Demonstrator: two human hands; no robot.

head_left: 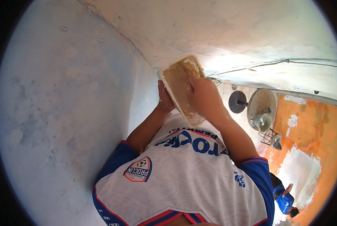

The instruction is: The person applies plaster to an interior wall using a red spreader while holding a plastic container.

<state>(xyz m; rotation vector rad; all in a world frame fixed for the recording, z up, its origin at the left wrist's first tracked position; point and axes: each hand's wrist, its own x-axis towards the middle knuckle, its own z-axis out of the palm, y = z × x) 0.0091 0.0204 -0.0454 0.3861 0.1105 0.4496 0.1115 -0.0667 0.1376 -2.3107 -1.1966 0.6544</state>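
Note:
In front of my chest, my left hand (pixel 164 97) grips the side of a long rectangular tub (pixel 192 122) with a pale rim. Beige paste (pixel 175 81) coats the inside of it, thicker and smeared toward the far end. My right hand (pixel 203 95) reaches over the tub's right side with its fingers closed down in the paste area. A thin edge shows by those fingers, but most of what they hold is hidden behind the hand.
A blotchy pale-blue wall (pixel 63 113) stands close on my left. A cable (pixel 289 61) runs along the far wall. At right are a round table (pixel 257 101), a bowl (pixel 265 121), a patched orange wall (pixel 307 128) and another person in a blue shirt (pixel 285 202).

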